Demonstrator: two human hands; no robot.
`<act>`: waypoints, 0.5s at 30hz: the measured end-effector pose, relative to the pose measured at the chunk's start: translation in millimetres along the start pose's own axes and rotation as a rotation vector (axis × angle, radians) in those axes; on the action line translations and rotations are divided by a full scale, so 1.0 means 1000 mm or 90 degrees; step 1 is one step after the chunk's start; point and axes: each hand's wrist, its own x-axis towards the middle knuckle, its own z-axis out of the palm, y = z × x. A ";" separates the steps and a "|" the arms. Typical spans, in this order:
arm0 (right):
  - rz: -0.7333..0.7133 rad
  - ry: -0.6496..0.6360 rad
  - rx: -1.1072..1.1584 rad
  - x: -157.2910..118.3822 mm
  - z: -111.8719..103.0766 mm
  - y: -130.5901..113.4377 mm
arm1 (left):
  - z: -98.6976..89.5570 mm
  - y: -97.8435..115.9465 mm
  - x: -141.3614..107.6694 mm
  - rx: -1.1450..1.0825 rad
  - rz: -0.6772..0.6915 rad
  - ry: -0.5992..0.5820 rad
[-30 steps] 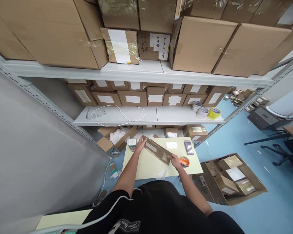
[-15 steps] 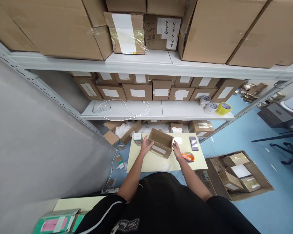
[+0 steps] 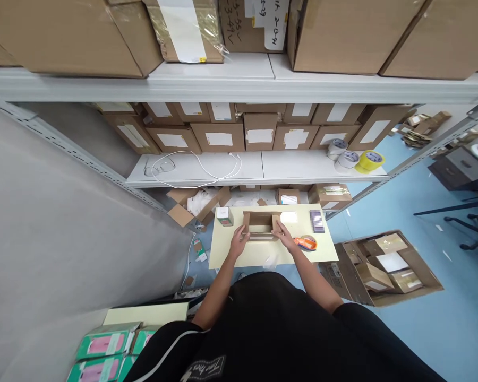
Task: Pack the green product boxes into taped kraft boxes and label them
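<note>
A cardboard box (image 3: 262, 237) with a white label on its near side is held between my hands over the pale yellow table (image 3: 239, 257). My left hand (image 3: 239, 241) grips its left end. My right hand (image 3: 283, 234) grips the right end near the upper edge. Through the box I see the table's yellow surface, so its bottom looks open. Left of the box stands a small white and green box (image 3: 224, 216). Just right of my right hand lies an orange tape dispenser (image 3: 305, 243).
A white paper (image 3: 289, 217) and a blurred dark item (image 3: 317, 221) lie on the table. Behind, the shelf (image 3: 287, 167) carries a white cable, glasses and tape rolls. On the floor at right, a large carton (image 3: 418, 297) holds several boxes. Green and pink packages (image 3: 103, 345) sit lower left.
The cardboard box has gone from tilted to squared up with the table, and its bottom now looks open. Both hands stay on its ends. My view has shifted slightly.
</note>
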 end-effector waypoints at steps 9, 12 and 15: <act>0.024 -0.072 -0.006 0.007 -0.009 0.003 | -0.002 0.000 0.010 0.040 -0.021 -0.035; -0.009 -0.056 0.013 0.007 -0.003 0.009 | 0.003 -0.003 0.012 0.072 -0.025 0.001; -0.019 0.015 0.013 0.005 0.009 0.018 | 0.010 -0.001 0.014 0.138 -0.052 0.076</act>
